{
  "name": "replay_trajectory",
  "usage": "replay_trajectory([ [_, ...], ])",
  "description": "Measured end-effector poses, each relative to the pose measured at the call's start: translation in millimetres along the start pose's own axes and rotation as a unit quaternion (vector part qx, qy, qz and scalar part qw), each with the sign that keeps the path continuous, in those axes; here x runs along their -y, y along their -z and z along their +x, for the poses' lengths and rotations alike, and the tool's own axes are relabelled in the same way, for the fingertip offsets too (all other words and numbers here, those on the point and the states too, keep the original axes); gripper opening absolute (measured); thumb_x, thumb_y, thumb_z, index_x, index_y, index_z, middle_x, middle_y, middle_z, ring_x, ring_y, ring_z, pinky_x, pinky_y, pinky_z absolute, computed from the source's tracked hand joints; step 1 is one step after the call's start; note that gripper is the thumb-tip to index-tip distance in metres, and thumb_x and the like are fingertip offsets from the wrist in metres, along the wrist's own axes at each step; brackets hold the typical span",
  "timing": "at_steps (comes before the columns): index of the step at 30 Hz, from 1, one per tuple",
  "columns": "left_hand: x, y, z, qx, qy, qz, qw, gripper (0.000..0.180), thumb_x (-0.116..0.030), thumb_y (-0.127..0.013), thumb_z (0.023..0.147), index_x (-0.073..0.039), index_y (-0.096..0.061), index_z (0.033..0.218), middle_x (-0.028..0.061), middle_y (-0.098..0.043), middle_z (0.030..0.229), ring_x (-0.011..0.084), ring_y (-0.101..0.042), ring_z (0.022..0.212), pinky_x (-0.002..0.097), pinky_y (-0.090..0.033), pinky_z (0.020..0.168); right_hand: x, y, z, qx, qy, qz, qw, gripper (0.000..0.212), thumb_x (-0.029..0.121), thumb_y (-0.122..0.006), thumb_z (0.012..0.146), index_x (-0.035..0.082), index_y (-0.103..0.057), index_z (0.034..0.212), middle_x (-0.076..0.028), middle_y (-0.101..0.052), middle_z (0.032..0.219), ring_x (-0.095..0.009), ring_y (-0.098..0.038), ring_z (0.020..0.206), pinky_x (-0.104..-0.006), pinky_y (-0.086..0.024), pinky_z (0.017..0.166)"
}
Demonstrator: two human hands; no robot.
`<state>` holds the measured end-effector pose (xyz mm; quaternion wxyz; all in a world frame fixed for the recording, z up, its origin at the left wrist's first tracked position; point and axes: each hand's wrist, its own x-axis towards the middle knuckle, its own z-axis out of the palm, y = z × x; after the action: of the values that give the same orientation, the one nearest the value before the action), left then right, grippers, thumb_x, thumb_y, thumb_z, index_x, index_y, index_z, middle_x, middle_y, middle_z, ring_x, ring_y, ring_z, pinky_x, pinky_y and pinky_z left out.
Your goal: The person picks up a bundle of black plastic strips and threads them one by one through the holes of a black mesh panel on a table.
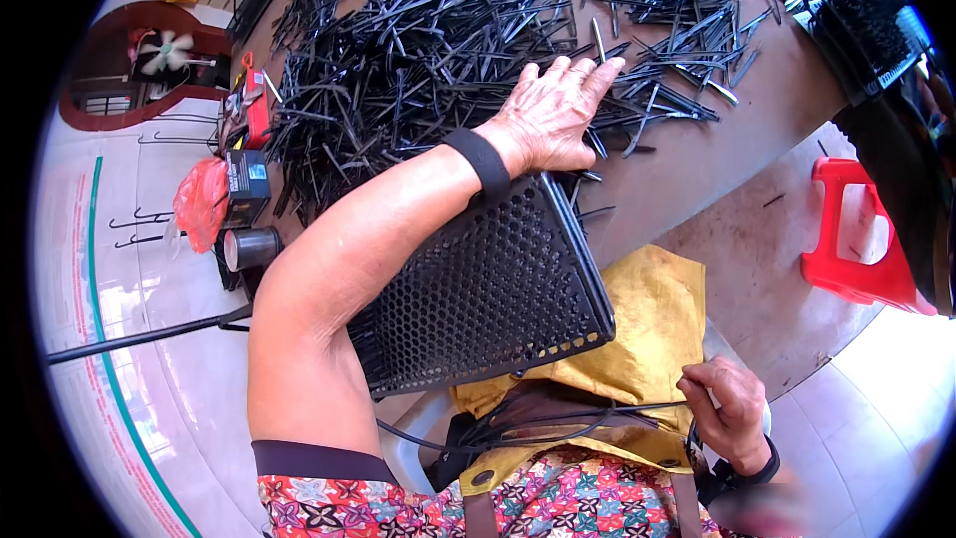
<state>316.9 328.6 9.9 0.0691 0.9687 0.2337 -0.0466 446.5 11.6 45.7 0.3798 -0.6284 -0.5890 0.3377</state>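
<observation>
My left hand [558, 112] reaches across the table onto a large heap of thin black strips [398, 50]. Its fingers are spread, palm down, over the strips at the heap's near right edge. Under my left forearm, a black basket with honeycomb holes [488, 289] leans between the table and my lap. My right hand [732, 408] is low at the right, beside my yellow apron [647, 309], its fingers curled together. A thin black cord [597, 420] crosses my lap and reaches those fingertips; whether they grip it or something else is unclear.
More strips lie scattered across the brown tabletop [687, 169]. A red plastic stool [856, 239] stands right of the table. Left are a metal can [251, 248], a dark box [246, 187], a red plastic bag [202, 201] and a fan [167, 52]. A dark bristly object [866, 40] is at upper right.
</observation>
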Motion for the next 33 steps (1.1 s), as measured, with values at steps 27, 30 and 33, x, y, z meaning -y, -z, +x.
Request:
replay_trajectory([
  [27,30,17,-4,-0.042,0.081,0.102,0.991,0.098,-0.062,-0.070,0.058,0.002,-0.041,0.127,0.0216,-0.057,0.105,0.0340,-0.053,0.103,0.0435,-0.041,0.088,-5,-1,-6,0.042,0.016,0.028,0.999,0.018,-0.005,-0.066,0.070,-0.002,-0.057,0.084,-0.014,-0.055,0.063,-0.031,-0.055,0.057,-0.0379,-0.042,0.050],
  [30,22,9,-6,-0.031,0.083,0.172,0.981,0.115,-0.057,-0.075,0.056,0.000,-0.020,0.140,0.0293,-0.043,0.125,0.0373,-0.042,0.119,0.0445,-0.036,0.097,-5,-2,-7,0.041,0.016,0.029,0.999,0.018,-0.005,-0.066,0.070,-0.002,-0.057,0.084,-0.014,-0.055,0.063,-0.031,-0.054,0.057,-0.0382,-0.042,0.050],
  [33,25,23,2,0.049,0.073,0.110,0.990,0.109,-0.047,-0.078,0.058,-0.004,-0.021,0.140,0.0324,-0.040,0.128,0.0401,-0.044,0.118,0.0411,-0.039,0.096,-5,-3,-6,0.045,0.010,0.015,0.999,0.018,-0.005,-0.066,0.070,-0.002,-0.057,0.085,-0.014,-0.055,0.063,-0.031,-0.054,0.057,-0.0385,-0.042,0.050],
])
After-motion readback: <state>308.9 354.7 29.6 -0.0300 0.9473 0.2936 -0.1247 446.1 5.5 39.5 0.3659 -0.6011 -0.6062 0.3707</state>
